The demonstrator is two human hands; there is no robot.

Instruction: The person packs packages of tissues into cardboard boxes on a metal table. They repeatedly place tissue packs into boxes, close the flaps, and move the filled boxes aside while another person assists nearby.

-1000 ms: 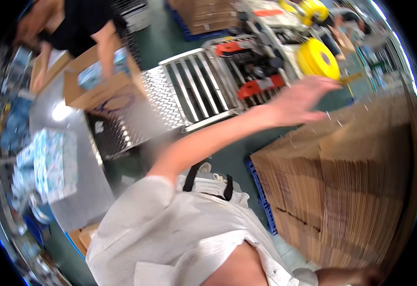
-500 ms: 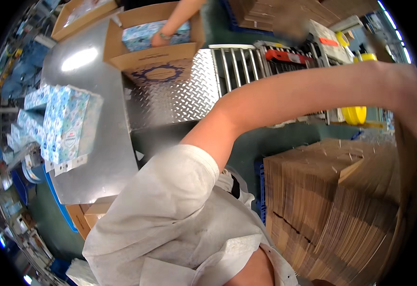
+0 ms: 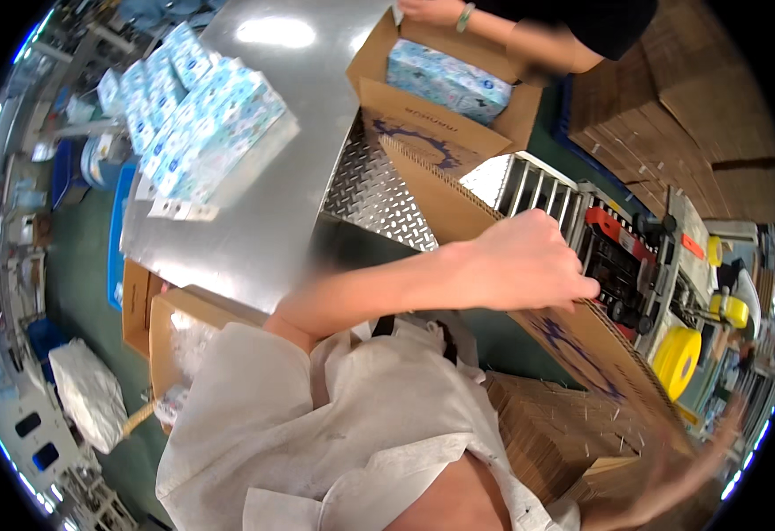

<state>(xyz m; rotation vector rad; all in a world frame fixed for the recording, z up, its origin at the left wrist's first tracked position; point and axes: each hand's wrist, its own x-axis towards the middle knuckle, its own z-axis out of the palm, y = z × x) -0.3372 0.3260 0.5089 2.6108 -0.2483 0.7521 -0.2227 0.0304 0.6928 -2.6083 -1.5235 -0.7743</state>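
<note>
A flat, folded cardboard carton (image 3: 573, 347) slants across the view from the packing table toward the lower right. My left hand (image 3: 533, 261) is closed over its upper edge near the middle. By the carton's lower right end, my right hand (image 3: 693, 473) is blurred, its fingers stretched out and apart; whether it touches the board is unclear. The carton's far end lies close to an open cardboard box (image 3: 445, 133), which holds a blue patterned pack (image 3: 449, 80). Another person's hand (image 3: 431, 11) is at that box's far rim.
Several blue patterned packs (image 3: 201, 124) stand on the metal table (image 3: 254, 203) at left. Stacked flat cartons (image 3: 547, 434) are at lower right, more cardboard (image 3: 670, 115) behind. A roller conveyor (image 3: 538, 190) with a red-trimmed machine (image 3: 617, 234) adjoins the table. An open box (image 3: 170, 332) sits by my left side.
My left arm has swung back from the far right, and a folded carton is now in my left hand. The view has turned right. The other person's hand has left the pack for the box rim.
</note>
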